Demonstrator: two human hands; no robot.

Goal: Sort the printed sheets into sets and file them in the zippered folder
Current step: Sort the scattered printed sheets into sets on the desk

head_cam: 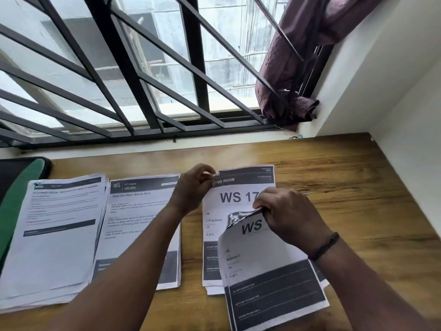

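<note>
Nearby: green folder (14,201) (half out of view) beside stacks (59,235).

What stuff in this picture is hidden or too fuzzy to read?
All in the head view:
- Black and green zippered folder: mostly cut off by the left edge and covered by the leftmost paper stack.
- Kitchen sheet: small print blurred, right part behind the left hand.
- WS 17 sheet: partly covered by the crumpled Balcony 2 sheet and the right hand.
</note>
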